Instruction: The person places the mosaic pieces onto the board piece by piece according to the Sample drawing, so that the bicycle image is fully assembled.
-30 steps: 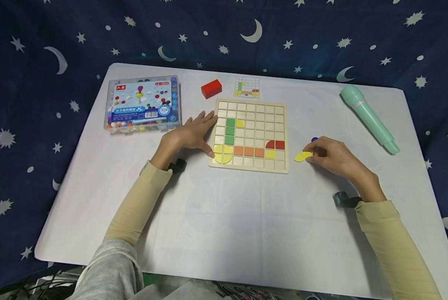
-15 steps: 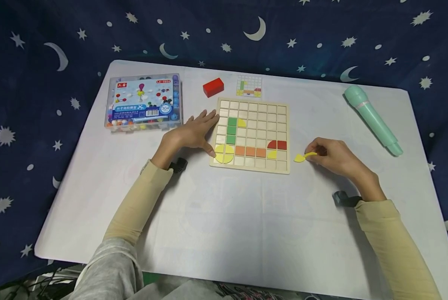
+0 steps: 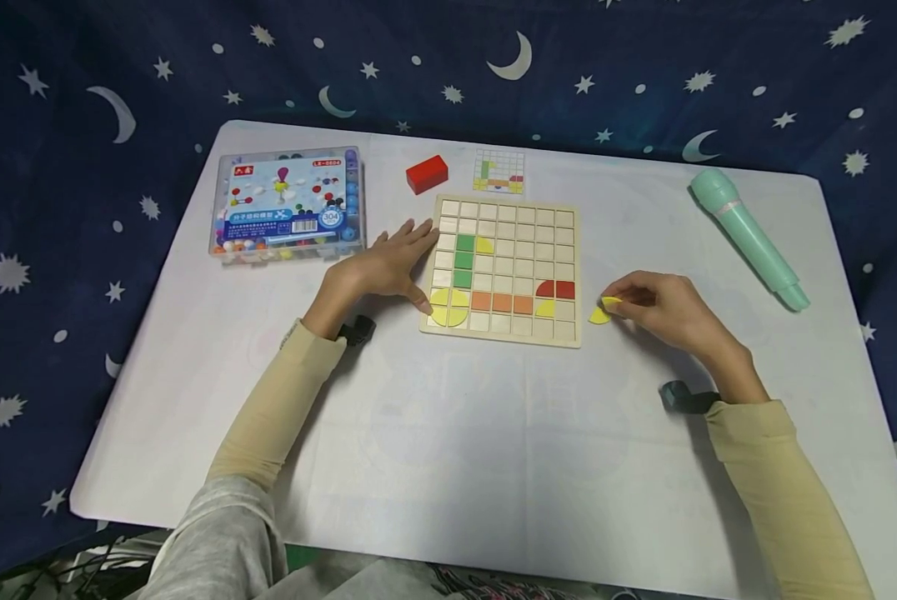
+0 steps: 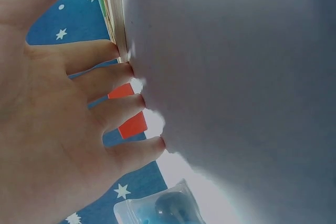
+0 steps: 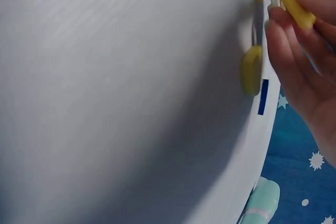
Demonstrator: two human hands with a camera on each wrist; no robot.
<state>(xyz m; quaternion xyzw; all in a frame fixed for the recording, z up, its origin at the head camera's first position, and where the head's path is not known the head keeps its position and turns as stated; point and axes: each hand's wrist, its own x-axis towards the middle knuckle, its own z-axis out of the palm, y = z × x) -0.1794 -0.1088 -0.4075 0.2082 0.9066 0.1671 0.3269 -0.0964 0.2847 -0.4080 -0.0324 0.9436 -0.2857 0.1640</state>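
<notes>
My left hand (image 3: 387, 268) rests with spread fingers against the left edge of the wooden grid board (image 3: 498, 337), its thumb near the lower left corner. Yellow quarter-circle tiles (image 3: 448, 308) form a circle in that corner. Green, orange and red tiles sit in other cells. Right of the board, my right hand (image 3: 662, 307) pinches a yellow tile (image 5: 297, 8) between thumb and fingers, just above the table. Another yellow tile (image 3: 598, 316) lies under it. The right wrist view also shows a second loose yellow tile (image 5: 252, 70) and a blue piece (image 5: 263, 97) on the table.
Behind the board lie a small pattern card (image 3: 498, 172) and a red block (image 3: 427, 175). A clear plastic box (image 3: 287, 204) of coloured beads stands at the back left. At the back right lies a mint-green microphone-shaped object (image 3: 749, 239).
My right hand has lifted the yellow tile, turned it and shifted it slightly left, over the other yellow tile. My left hand stays at the board's edge.
</notes>
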